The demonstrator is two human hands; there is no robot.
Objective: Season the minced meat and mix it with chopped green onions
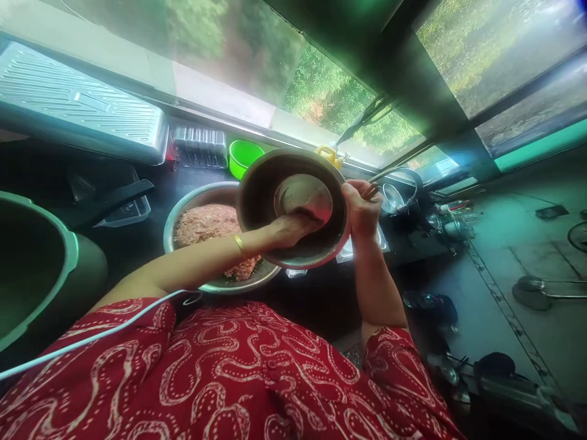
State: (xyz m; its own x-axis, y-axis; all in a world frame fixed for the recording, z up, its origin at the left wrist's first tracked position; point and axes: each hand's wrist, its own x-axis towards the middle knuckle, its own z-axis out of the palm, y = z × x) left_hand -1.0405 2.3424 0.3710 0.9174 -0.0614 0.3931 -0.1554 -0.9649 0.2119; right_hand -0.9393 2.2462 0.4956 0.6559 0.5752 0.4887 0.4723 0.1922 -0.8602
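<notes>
We note the tilted steel bowl (293, 211) held above the mince basin (206, 235) on the worktop (316, 293). Right hand (362, 211) clamps its right rim; left hand (291, 229), fingers cupped, scrapes inside, nearer the basin.

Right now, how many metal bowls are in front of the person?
2. One tilted metal bowl is held up by the right hand, with the left hand inside it. A second bowl, holding a pinkish mixture, sits behind it. Others may be hidden.

Home kitchen: dark counter (137, 244) below a window (330, 91), steel bowls (202, 195), metal tray (77, 104) upper left.
</notes>
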